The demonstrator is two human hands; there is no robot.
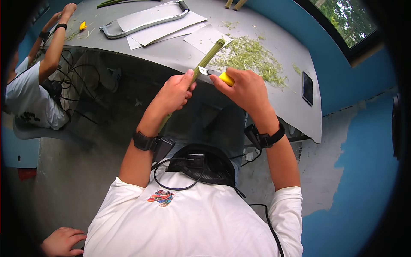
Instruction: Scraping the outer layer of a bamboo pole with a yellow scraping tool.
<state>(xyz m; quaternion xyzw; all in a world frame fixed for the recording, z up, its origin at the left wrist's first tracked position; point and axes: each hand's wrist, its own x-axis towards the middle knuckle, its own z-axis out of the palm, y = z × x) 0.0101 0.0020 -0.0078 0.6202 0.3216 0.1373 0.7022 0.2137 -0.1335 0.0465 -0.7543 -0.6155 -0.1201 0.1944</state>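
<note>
My left hand (176, 91) is closed around a green bamboo stick (210, 54), thumb along its side. The stick slants up and away over the table's front edge, and its lower end runs down past my left wrist. My right hand (248, 89) grips a utility knife with a yellow handle (227, 79). Its metal front part lies against the stick just above my left thumb. Pale green shavings (252, 58) are scattered on the table beyond my right hand.
On the grey table (295, 51) lie a saw with a metal bow frame (145, 28), white paper sheets (160, 34) and a dark phone (307, 88). At the left sits another person (36, 92), near a small yellow object (83, 25). Another person's hand (64, 241) shows at lower left.
</note>
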